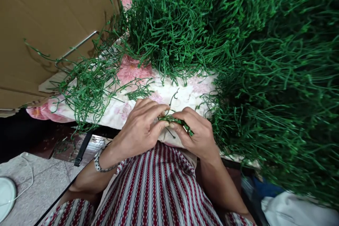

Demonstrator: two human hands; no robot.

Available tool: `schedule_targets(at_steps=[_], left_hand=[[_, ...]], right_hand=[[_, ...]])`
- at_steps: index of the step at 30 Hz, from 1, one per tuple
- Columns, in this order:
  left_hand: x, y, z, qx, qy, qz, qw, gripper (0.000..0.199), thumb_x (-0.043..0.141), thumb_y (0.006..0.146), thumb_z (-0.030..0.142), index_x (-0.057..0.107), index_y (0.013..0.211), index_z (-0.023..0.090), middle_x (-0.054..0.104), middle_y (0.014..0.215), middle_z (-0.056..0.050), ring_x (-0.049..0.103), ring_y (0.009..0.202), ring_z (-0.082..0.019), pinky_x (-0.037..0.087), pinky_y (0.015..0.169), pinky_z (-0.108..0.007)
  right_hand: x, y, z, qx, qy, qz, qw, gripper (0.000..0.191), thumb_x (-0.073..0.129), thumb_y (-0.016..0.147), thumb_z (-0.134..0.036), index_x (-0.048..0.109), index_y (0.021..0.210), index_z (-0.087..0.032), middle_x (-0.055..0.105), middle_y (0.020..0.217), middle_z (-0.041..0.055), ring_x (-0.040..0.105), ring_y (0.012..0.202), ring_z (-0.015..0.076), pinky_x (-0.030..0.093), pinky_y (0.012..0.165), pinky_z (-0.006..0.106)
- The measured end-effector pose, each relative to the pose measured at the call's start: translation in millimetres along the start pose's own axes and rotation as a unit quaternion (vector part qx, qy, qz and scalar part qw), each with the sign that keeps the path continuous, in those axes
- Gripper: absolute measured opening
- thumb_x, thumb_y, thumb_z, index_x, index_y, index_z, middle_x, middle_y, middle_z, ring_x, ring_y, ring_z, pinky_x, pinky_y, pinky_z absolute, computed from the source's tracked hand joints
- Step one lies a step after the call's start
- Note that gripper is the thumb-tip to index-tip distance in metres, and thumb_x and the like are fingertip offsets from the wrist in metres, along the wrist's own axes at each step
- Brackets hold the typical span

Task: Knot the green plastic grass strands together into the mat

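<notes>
A small bunch of thin green stems (182,123) is pinched between my two hands, just above the near edge of the cloth. My left hand (143,123), with a beaded bracelet on its wrist, grips the bunch with thumb and forefinger. From the other side, my right hand (197,130) holds it between thumb and curled fingers. The two thumb tips almost meet. One dark, thin stem sticks up past my fingers and another points down below them. My fingers hide part of the bunch.
A flowered cloth (165,81) covers the surface. A large heap of green stems (185,21) fills the back and right side. At left lies a looser pile (92,88), near a bent metal rod (79,45) and a cardboard box (53,7). White fabric (293,208) lies lower right.
</notes>
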State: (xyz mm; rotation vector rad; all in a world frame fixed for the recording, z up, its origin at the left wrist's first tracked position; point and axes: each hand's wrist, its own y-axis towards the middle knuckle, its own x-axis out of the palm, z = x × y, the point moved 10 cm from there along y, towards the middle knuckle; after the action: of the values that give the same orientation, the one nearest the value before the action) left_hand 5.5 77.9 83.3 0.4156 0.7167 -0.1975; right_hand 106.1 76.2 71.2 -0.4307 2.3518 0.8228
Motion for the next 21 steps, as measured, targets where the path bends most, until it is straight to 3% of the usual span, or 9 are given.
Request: schedule_targets(at_steps=[4,7,9,12,14,21], left_hand=[[6.6,-7,-14,-0.044,-0.045,0.034,0.997,0.035,0.055,0.076,0.014,0.049,0.11,0.019,0.055,0.078,0.0,0.051,0.08,-0.016,0.039,0.08,-0.033],[7.2,-12,-25,-0.096,-0.1,0.063,0.988,0.053,0.052,0.074,0.01,0.037,0.123,0.02,0.051,0.079,0.0,0.05,0.082,-0.015,0.04,0.082,-0.033],[6.1,-13,-28,-0.114,-0.124,0.071,0.983,0.052,0.051,0.073,0.009,0.037,0.122,0.02,0.05,0.079,0.0,0.049,0.081,-0.015,0.04,0.08,-0.032],[8.5,-9,-21,-0.085,-0.111,0.032,0.99,0.02,0.051,0.074,0.009,0.052,0.092,0.018,0.049,0.073,0.001,0.047,0.075,-0.014,0.037,0.075,-0.031],[12.0,-6,-15,-0.059,-0.107,-0.006,0.993,0.006,0.054,0.075,0.013,0.05,0.075,0.017,0.048,0.07,0.001,0.045,0.072,-0.013,0.035,0.072,-0.03],[28.3,-7,-17,-0.029,-0.107,-0.112,0.988,0.011,0.05,0.083,0.021,0.049,0.073,0.015,0.05,0.066,0.002,0.044,0.065,-0.011,0.034,0.069,-0.028]], right_hand=[[1,0,-2,-0.025,-0.019,-0.003,1.0,0.009,0.059,0.077,-0.015,0.054,0.084,-0.015,0.055,0.071,0.0023,0.05,0.064,0.011,0.041,0.058,0.023],[1,-2,-1,-0.031,-0.089,-0.005,0.996,0.005,0.058,0.078,-0.018,0.054,0.081,-0.015,0.055,0.068,0.0023,0.05,0.063,0.0115,0.04,0.057,0.024],[0,-3,-1,-0.033,-0.126,-0.002,0.991,0.005,0.057,0.079,-0.019,0.054,0.08,-0.016,0.056,0.068,0.0029,0.05,0.064,0.0121,0.04,0.059,0.024],[-1,-4,-2,-0.038,-0.127,0.0,0.991,0.005,0.057,0.079,-0.019,0.054,0.08,-0.016,0.055,0.068,0.0025,0.05,0.064,0.0119,0.04,0.058,0.024],[1,-4,-2,-0.035,-0.104,-0.007,0.994,0.005,0.058,0.078,-0.019,0.054,0.079,-0.016,0.054,0.068,0.0021,0.049,0.063,0.0114,0.039,0.057,0.023],[20,-2,-1,-0.034,-0.006,-0.12,0.992,0.008,0.053,0.082,-0.02,0.056,0.081,-0.013,0.051,0.068,0.0025,0.046,0.063,0.0108,0.037,0.057,0.023]])
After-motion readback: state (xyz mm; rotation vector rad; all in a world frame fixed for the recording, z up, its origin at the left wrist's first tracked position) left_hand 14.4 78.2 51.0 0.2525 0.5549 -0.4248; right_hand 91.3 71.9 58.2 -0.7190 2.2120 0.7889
